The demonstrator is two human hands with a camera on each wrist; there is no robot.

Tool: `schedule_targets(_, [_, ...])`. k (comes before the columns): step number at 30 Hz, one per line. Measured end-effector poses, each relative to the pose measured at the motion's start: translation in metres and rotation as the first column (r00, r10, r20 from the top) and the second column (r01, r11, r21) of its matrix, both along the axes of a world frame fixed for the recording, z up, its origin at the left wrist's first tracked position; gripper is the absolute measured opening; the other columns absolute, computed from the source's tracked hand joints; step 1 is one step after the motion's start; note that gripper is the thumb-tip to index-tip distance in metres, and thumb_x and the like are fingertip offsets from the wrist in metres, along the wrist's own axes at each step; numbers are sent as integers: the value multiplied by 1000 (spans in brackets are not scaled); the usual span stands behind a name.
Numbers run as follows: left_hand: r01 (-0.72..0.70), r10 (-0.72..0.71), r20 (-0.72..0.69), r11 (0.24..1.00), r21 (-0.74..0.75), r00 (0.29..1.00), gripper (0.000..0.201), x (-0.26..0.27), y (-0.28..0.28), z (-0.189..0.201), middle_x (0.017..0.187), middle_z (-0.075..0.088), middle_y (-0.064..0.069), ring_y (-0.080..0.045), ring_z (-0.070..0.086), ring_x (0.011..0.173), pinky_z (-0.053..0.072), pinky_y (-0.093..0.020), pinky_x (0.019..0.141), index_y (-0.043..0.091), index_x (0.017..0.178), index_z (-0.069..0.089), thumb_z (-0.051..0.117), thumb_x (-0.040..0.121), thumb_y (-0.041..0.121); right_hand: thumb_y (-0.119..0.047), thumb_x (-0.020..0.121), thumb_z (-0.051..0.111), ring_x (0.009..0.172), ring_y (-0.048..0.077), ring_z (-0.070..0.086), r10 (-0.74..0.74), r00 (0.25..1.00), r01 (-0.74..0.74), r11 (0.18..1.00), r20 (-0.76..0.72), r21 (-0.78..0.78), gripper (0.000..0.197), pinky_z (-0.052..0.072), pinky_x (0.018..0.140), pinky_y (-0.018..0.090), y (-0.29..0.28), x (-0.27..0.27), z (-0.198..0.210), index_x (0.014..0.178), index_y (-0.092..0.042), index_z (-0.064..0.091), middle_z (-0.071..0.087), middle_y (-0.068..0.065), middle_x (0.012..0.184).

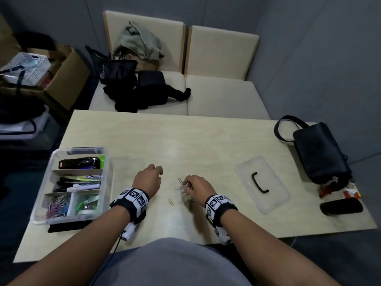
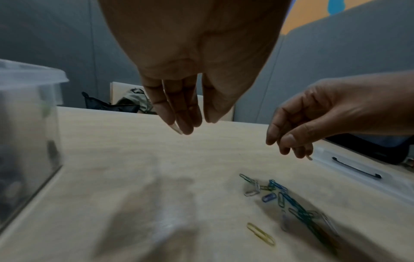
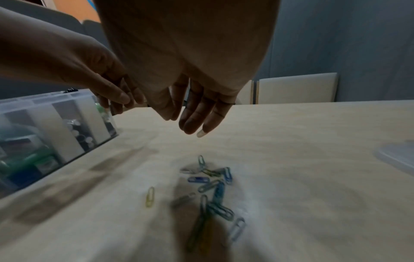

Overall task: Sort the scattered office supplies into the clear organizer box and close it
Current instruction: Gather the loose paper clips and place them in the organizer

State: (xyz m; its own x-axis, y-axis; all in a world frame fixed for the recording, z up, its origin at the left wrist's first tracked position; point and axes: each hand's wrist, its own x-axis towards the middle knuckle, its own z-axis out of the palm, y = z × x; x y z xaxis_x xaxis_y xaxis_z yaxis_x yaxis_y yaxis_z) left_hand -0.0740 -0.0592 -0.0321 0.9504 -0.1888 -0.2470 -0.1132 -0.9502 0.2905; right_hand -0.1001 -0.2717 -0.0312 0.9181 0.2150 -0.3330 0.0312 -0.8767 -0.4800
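Note:
The clear organizer box stands open at the table's left, its compartments holding a black stapler, pens, coloured clips and small items. Its clear lid with a black handle lies flat to the right. A small heap of paper clips lies between my hands, with one yellow clip apart on its left. My right hand hovers over the heap, fingers relaxed and holding nothing. My left hand hangs left of the clips, fingers loose and holding nothing.
A black shoulder bag lies at the table's far right, with a black cylindrical case and small coloured items in front of it. A flat black object lies at the box's near side. Cushioned seats with bags stand beyond the table.

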Motion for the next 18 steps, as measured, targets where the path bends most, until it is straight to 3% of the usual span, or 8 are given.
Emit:
schedule_targets(11, [179,-155,-253,981,76,955,23,-5,-37,-38,116,55,-6,-29,60,99,45,-32,77,17,116,56,55,93,17,-21,90,56,95,20,61,40,989,-57,992,-145,-114,17,47,79,31,-71,-12,-33,105,-22,64,65,-1,107])
schedule_targets(15, [240,-196,-321,965,103,926,24,-8,-44,-49,111,53,-8,-31,59,93,42,-32,71,16,110,55,53,88,6,-22,89,61,93,22,60,120,974,-146,981,-194,-125,13,46,77,32,-76,-14,-46,102,-22,60,62,0,104])
schedule_targets(18, [299,-249,-349,950,94,903,23,-14,-43,-58,108,49,-8,-32,58,89,43,-35,68,16,107,53,57,87,6,-21,88,64,89,22,58,179,962,-206,972,-207,-117,14,45,74,34,-78,-16,-55,101,-20,58,59,0,102])
